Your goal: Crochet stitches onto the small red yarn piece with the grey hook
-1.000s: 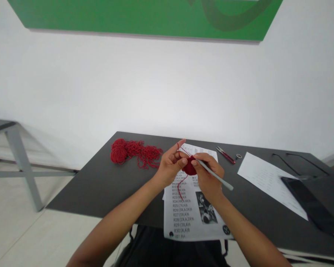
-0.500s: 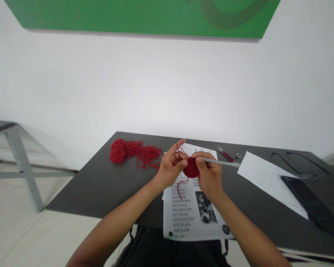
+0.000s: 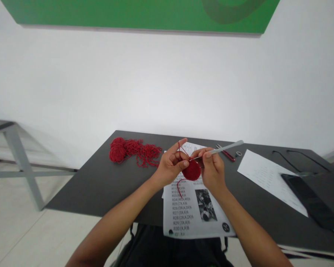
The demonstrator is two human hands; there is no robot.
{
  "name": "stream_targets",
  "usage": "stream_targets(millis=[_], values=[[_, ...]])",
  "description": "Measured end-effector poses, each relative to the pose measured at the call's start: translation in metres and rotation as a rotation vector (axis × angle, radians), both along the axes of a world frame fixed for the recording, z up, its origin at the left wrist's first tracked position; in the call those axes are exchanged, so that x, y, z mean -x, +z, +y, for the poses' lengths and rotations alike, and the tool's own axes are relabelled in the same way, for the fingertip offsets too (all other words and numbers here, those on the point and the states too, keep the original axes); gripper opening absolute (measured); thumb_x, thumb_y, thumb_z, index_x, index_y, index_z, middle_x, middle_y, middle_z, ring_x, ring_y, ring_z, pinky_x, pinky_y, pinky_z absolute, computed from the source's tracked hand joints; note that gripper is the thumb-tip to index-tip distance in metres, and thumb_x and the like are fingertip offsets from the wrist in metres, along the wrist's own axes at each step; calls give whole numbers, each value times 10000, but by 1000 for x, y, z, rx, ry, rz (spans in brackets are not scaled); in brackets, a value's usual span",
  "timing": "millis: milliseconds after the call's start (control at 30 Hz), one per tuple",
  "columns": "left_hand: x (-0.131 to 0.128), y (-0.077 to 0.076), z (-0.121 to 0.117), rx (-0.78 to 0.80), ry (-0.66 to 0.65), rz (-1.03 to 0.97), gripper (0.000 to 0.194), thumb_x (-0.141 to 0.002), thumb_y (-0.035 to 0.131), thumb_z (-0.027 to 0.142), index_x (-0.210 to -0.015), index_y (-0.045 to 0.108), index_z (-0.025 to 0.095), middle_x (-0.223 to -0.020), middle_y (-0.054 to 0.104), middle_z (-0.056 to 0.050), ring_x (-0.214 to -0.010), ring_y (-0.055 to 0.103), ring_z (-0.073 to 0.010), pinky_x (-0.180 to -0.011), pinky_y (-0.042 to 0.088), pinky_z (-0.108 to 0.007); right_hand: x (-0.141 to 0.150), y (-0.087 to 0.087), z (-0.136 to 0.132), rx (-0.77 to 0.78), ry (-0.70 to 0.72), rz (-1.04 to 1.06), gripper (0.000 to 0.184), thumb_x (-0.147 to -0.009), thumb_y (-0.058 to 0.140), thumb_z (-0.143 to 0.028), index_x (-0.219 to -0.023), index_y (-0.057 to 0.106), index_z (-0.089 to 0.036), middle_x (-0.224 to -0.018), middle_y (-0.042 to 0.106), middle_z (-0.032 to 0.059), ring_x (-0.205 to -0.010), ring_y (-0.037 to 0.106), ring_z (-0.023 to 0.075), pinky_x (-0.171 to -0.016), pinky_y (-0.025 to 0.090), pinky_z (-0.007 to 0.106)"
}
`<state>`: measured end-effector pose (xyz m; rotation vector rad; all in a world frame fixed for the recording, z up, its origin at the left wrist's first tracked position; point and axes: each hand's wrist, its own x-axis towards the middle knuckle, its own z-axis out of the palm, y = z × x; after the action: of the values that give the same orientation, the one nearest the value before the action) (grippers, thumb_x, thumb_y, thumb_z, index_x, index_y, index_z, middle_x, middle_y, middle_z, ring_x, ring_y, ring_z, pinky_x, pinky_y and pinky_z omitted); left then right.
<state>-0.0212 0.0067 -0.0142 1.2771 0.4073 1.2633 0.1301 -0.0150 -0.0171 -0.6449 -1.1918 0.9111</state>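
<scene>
Between thumb and fingers, my left hand (image 3: 171, 161) pinches the left edge of a small round piece of red crochet (image 3: 191, 170). Red yarn (image 3: 179, 146) loops over its raised index finger and runs down to the work. My right hand (image 3: 211, 167) is closed around a crochet hook (image 3: 226, 147) with a grey handle, which slants up to the right. The hook's thin metal tip meets the top edge of the crochet piece. From the piece a loose yarn tail (image 3: 178, 187) hangs over a printed pattern sheet (image 3: 180, 231).
A red yarn ball (image 3: 117, 150) with a tangle of loose strands (image 3: 143, 152) lies on the dark table (image 3: 100, 193) at left. Behind my right hand are small red-handled snips (image 3: 228, 155) and a ring (image 3: 238, 153). Further right lie another sheet (image 3: 267, 178), a black phone (image 3: 303, 193) and eyeglasses (image 3: 286, 161).
The hook's handle has swung upward, from nearly level to a steep slant. My right hand has turned slightly, and more of the round crochet face shows.
</scene>
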Motion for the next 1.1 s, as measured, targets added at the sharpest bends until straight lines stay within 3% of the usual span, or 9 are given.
stream_targets(millis=[367, 867, 1100], values=[[6, 2, 2, -62, 92, 88, 820, -764, 855, 367, -1474, 505, 151, -729, 669, 3, -581, 520, -77, -530, 375, -180, -4, 3, -3, -29, -63, -122, 280, -1006, 513, -501, -921, 541, -235, -851, 759, 40, -776, 721, 199, -751, 578, 374], [8, -2, 3, -321, 209, 160, 726, -840, 791, 339, -1489, 506, 183, -778, 676, -12, -673, 562, -109, -566, 426, -187, -4, 9, -9, -305, -349, -462, 140, -1022, 510, -318, -956, 617, -258, -897, 772, 29, -834, 733, 195, -751, 580, 353], [8, -10, 8, -385, 264, 191, 690, -864, 766, 308, -1491, 503, 195, -780, 674, -4, -703, 596, -126, -691, 512, -240, -5, 5, -4, -493, -265, -580, 128, -998, 523, -186, -982, 608, -281, -1014, 730, 38, -961, 705, 208, -837, 588, 401]])
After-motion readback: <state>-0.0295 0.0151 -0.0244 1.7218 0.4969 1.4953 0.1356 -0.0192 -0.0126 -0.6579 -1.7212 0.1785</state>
